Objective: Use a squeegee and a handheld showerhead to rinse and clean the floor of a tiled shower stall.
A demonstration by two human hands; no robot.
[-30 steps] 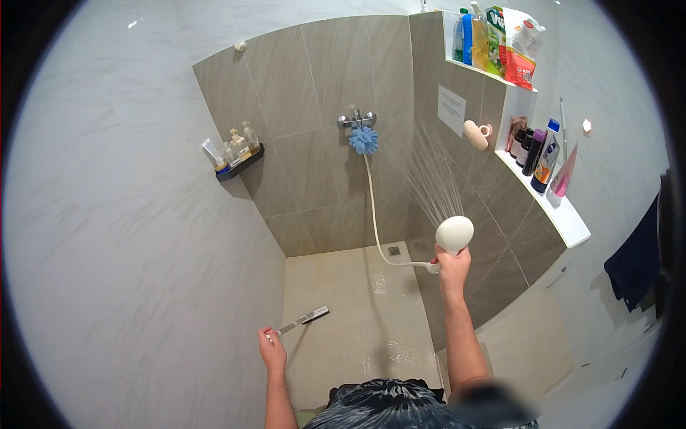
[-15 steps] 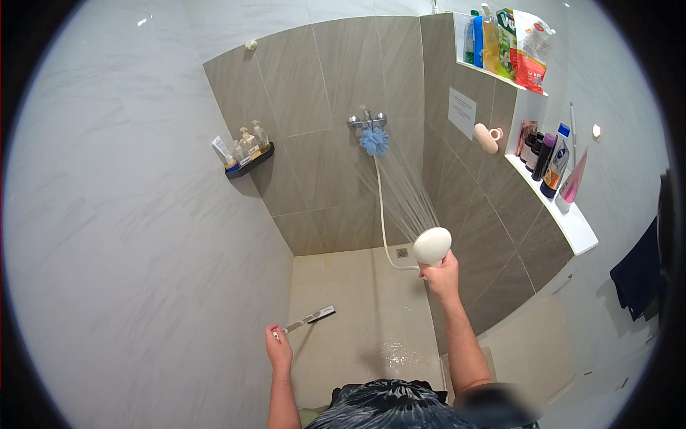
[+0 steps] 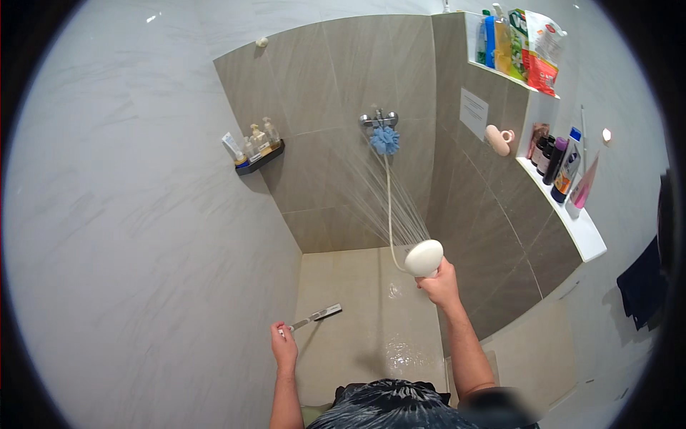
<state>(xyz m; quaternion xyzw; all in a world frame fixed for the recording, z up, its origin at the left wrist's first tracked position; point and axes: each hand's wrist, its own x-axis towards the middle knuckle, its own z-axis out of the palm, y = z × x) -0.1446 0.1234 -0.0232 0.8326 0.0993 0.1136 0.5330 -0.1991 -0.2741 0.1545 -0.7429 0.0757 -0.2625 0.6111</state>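
My right hand grips a white shower head, raised and spraying water up and left onto the grey tiled back wall. Its white hose runs up to the chrome tap, where a blue bath sponge hangs. My left hand is shut on the handle of a long silver squeegee-like tool, its head pointing right over the wet beige shower floor.
A black corner shelf holds small bottles and a tube on the left wall. A white ledge on the right carries several bottles; a higher shelf holds bottles and a refill pouch. A dark towel hangs far right.
My right hand has swung the shower head left and down, so the spray now hits the back wall instead of the right wall. My left hand has barely moved.
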